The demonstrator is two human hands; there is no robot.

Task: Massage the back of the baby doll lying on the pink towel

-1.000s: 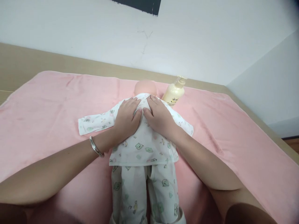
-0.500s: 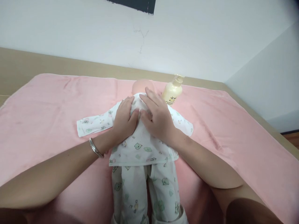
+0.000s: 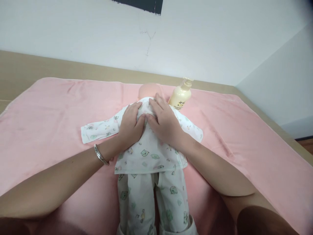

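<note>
A baby doll [image 3: 149, 90] lies on a pink blanket, its smooth head at the far end. It wears a white long-sleeved top [image 3: 149, 161] with small green animal prints and matching trousers [image 3: 141, 202]. My left hand [image 3: 132, 124] rests flat on the upper left of the top, fingers stretched toward the doll's shoulder. On the upper right, my right hand [image 3: 167, 124] lies flat as well, fingers spread. The two thumbs nearly meet at the middle. Neither hand grips anything. The doll's face is not visible.
A pale yellow pump bottle [image 3: 181, 96] stands right of the doll's head. The pink blanket [image 3: 49, 130] covers most of a wooden surface [image 3: 97, 70], which meets a white wall [image 3: 85, 32]. A silver bangle [image 3: 100, 155] circles my left wrist.
My right hand has settled lower onto the top, its thumb and fingers now lying flatter. My left hand and the doll have hardly moved.
</note>
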